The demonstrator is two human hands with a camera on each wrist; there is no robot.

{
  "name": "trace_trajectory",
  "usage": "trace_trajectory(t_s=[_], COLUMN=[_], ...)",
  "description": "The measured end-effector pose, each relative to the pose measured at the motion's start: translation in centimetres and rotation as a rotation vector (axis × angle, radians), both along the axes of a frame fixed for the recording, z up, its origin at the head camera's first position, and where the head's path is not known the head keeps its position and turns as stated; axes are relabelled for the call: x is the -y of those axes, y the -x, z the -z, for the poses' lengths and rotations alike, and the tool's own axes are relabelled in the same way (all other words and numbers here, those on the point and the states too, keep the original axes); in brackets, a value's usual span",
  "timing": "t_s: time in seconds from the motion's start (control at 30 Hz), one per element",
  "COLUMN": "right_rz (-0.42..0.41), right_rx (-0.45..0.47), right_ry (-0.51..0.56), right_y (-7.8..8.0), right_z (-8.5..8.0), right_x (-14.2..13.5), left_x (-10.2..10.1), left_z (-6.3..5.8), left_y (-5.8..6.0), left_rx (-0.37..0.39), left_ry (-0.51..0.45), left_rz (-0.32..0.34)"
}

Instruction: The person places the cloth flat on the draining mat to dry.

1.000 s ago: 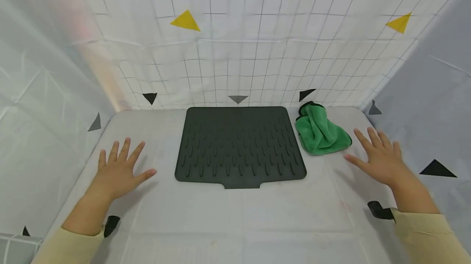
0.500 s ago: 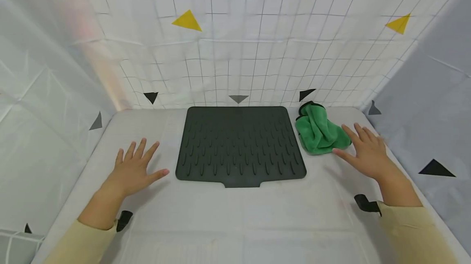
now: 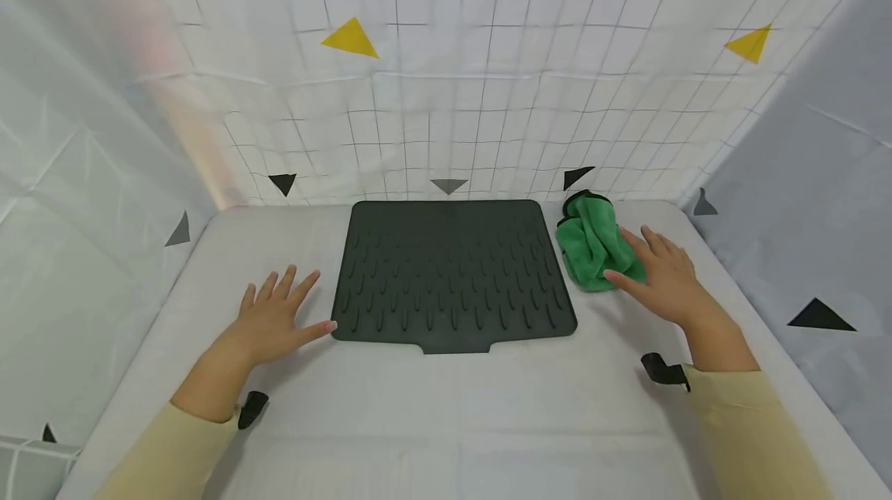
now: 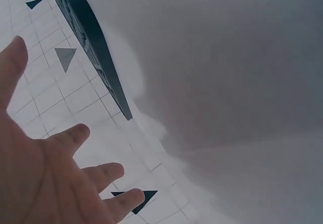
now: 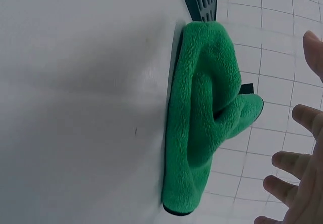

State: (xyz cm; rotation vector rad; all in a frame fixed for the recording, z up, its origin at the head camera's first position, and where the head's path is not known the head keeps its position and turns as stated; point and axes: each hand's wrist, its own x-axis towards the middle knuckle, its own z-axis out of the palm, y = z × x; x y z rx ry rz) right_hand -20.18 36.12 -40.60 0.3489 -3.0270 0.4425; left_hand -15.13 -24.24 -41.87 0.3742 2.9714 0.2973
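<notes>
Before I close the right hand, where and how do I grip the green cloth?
I'd probably pinch a raised middle fold of the green cloth, from above on its right side, where the right hand hovers: the cloth lies crumpled, its folds standing up from the white surface.

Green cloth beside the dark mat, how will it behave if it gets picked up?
The green cloth will probably droop and change shape, since it lies in soft, loose folds. Its fuzzy pile suggests it shouldn't be slippery. It's likely light for its size, as the right wrist view shows fabric bunched around open hollows.
</notes>
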Motion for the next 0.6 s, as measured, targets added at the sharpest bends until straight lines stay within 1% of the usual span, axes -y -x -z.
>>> trace_trajectory(t_s=[0.2, 0.33, 0.6], right_rz=[0.003, 0.002, 0.0], right_rx=[0.049, 0.052, 0.07], right_ry=[0.044, 0.053, 0.056], right_y=[0.7, 1.2, 1.8], right_z=[0.6, 1.0, 1.5], right_x=[0.8, 1.2, 1.8], left_x=[-0.6, -0.9, -1.2], left_z=[0.2, 0.2, 0.6], left_y=[0.5, 0.8, 1.3], left_rx=[0.024, 0.041, 0.108], left_ry=[-0.009, -0.007, -0.034], left_rz=[0.008, 0.008, 0.021])
